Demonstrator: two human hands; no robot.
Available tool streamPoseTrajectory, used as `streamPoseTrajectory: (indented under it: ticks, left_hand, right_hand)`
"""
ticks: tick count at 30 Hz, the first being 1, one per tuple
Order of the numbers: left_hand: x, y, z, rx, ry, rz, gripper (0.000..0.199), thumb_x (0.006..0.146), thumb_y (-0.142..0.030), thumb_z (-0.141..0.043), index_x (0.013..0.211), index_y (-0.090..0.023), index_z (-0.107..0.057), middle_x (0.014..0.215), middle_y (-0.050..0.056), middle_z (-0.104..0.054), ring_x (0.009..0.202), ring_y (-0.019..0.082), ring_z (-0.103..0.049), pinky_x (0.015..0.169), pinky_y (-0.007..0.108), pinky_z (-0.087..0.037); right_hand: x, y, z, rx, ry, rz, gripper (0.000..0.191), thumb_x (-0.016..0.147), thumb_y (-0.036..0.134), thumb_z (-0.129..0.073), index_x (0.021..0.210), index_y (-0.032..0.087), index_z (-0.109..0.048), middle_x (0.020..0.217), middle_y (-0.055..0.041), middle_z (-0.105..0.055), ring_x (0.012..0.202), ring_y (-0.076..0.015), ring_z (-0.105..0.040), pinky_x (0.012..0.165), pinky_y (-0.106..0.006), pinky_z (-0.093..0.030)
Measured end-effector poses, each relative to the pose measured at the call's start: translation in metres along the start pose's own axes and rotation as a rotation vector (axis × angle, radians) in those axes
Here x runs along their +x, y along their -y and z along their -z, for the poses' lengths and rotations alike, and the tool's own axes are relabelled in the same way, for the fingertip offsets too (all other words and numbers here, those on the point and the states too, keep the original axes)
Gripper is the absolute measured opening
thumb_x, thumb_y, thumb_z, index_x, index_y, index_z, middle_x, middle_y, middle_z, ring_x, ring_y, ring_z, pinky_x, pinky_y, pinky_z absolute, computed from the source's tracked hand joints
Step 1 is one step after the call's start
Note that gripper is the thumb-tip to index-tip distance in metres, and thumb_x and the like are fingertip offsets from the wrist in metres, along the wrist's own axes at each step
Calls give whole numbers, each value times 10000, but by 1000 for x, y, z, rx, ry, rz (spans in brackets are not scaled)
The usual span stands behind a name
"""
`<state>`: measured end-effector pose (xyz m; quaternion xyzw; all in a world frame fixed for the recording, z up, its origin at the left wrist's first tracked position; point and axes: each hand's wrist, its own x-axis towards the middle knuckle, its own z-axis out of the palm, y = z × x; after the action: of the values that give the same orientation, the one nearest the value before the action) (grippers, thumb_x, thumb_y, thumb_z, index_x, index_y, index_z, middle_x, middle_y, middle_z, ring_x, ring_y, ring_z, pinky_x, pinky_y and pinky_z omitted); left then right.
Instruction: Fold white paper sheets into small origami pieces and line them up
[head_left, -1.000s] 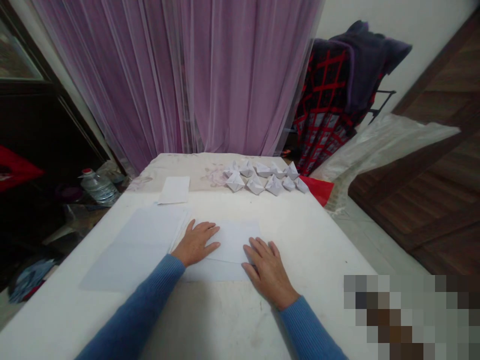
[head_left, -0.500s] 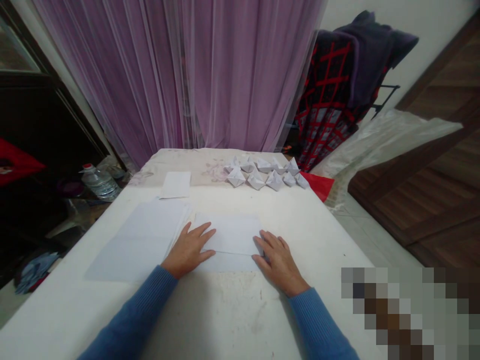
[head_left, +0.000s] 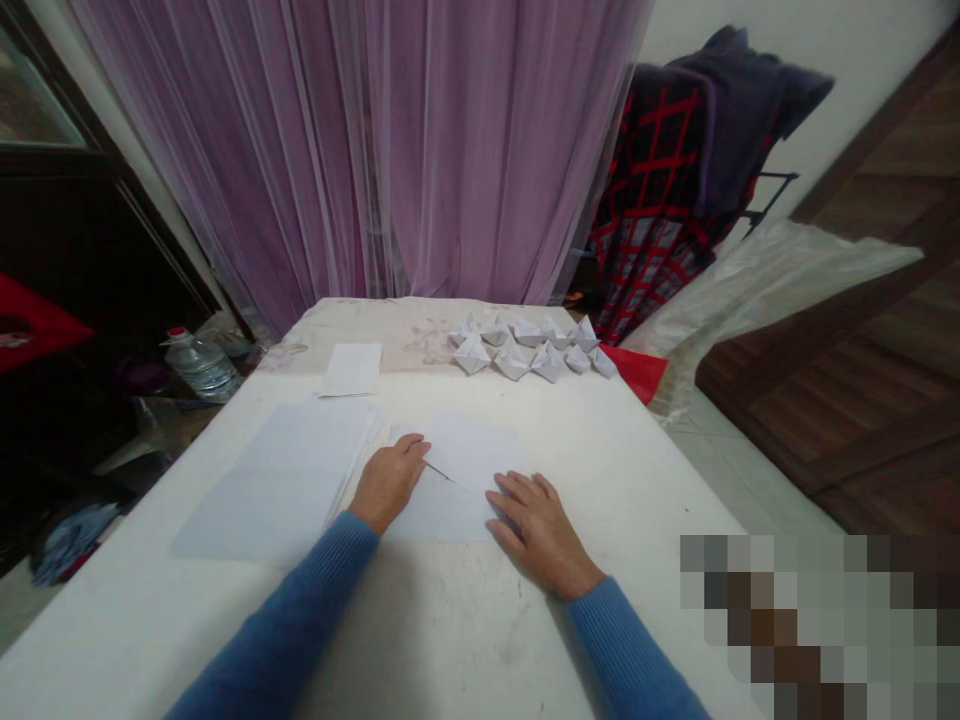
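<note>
A white sheet of paper point(head_left: 442, 515) lies in front of me, its upper layer folded down over part of it, with a thin dark gap beneath the layer's edge. At the left end of that layer, my left hand point(head_left: 391, 480) pinches the paper between thumb and fingers. My right hand point(head_left: 541, 525) rests flat with spread fingers on the right side of the sheet. Larger white sheets point(head_left: 262, 485) lie to the left of my left hand. Farther back is a smaller folded white paper point(head_left: 354, 369).
Several folded white paper shapes point(head_left: 511, 360) stand in two rows at the back right of the white table point(head_left: 480, 640). A red item point(head_left: 637, 373) is at the right edge. A water bottle point(head_left: 201, 365) stands beyond the left edge, and purple curtains point(head_left: 480, 150) hang behind.
My left hand has gone from spread fingers to a pinch, lifting the layer's left edge slightly. My right hand has shifted slightly left.
</note>
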<state>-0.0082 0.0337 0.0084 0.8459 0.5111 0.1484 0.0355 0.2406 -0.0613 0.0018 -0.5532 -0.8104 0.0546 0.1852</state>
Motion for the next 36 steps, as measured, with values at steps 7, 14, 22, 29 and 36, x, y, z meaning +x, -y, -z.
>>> streamPoseTrajectory:
  ticks: [7,14,22,29,36]
  left_hand:
    - [15,-27,-15,-448,-247,233,513,842,-131,-489,1349,-210,-488,1479,98,-400,1136,211,-587,993,358,-491]
    - [28,-58,-31,-906,-291,524,764,860,-206,-517,1518,-181,-129,1210,106,-628,958,169,-650,838,301,-531]
    - [37,-46,0,-924,-141,312,644,856,-238,-509,1473,-192,-332,711,-37,-597,593,97,-555,600,201,-461]
    - [57,-52,60,-1028,32,108,794,830,-260,-527,1527,-218,-150,789,-27,-630,714,109,-606,678,209,-457]
    - [46,-14,43,-921,62,258,817,717,-355,-666,1448,-130,-378,903,42,-662,741,149,-621,680,260,-470]
  right_hand:
    - [4,4,-4,45,11,46,327,898,313,-550,1212,264,-625,1364,-90,-558,1282,-257,-465,1092,-504,-265]
    - [4,10,-10,79,-33,34,313,901,297,-540,1200,268,-628,1346,-78,-573,1274,-248,-474,1096,-498,-270]
    - [31,-10,25,19,-465,-6,540,918,319,-469,1434,175,-404,1448,-142,-449,1318,-268,-425,1064,-447,-356]
    - [95,-6,96,71,-235,-133,305,839,355,-558,1083,237,-697,1050,-66,-718,981,-247,-636,870,-363,-445]
    - [94,-34,70,481,-331,-453,298,786,407,-519,730,174,-696,641,-7,-654,600,-154,-575,537,-231,-380]
